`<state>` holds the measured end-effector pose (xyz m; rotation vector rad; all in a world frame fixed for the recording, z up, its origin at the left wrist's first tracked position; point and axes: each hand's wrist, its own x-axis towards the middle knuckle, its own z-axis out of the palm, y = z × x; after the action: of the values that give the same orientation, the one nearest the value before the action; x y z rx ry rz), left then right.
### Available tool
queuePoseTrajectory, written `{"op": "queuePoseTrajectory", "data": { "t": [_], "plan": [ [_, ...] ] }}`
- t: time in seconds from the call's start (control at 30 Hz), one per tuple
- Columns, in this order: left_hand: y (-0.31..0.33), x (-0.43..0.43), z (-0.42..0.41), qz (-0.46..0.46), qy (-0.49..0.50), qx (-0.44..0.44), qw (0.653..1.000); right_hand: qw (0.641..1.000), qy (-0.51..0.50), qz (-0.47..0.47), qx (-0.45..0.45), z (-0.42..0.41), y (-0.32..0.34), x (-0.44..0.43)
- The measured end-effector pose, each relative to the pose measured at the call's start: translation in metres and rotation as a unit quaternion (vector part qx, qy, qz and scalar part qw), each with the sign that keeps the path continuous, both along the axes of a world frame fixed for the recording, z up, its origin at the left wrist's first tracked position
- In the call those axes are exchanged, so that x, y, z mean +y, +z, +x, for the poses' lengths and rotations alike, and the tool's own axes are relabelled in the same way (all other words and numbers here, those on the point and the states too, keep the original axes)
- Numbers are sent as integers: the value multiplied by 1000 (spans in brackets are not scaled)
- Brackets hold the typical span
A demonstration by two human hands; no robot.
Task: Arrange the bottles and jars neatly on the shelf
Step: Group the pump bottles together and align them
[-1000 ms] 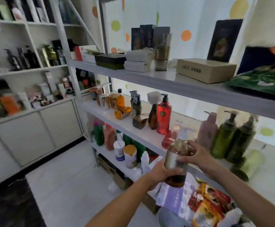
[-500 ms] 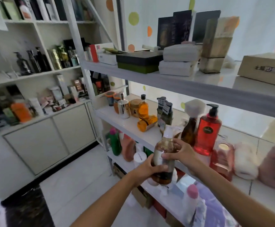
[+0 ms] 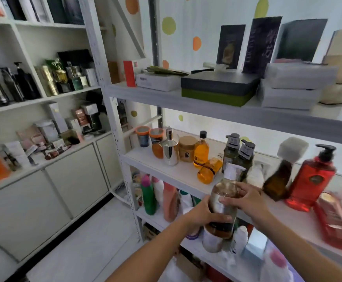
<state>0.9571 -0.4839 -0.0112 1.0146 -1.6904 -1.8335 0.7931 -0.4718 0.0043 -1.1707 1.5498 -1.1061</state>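
Both my hands hold an amber bottle with a clear cap, upright, just in front of the white middle shelf. My left hand grips its lower body and my right hand curls round its upper body. On the shelf behind stand two dark green pump bottles, an orange bottle and a tipped orange bottle. To the right lean a brown bottle with a white cap and a red pump bottle.
A chrome jug, a tan jar and two orange-rimmed jars fill the shelf's left end. Boxes lie on the upper shelf. More bottles stand on the lower shelf. A white cabinet with cosmetics is at the left.
The view has shifted left along the shelf and I have carried the amber bottle with it, from near the pink and green pump bottles to in front of the dark green ones.
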Motion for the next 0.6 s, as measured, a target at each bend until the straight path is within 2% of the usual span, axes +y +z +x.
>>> {"op": "queuePoseTrajectory", "data": {
  "t": [0.3,0.6],
  "plan": [
    [-6,-48,51,-12,-44,-7,999,997,-65,-7,43,60,4,-26],
    [-18,-62,5,-55,-54,-28,997,977,-157,-9,148,38,5,-5]
  ]
}}
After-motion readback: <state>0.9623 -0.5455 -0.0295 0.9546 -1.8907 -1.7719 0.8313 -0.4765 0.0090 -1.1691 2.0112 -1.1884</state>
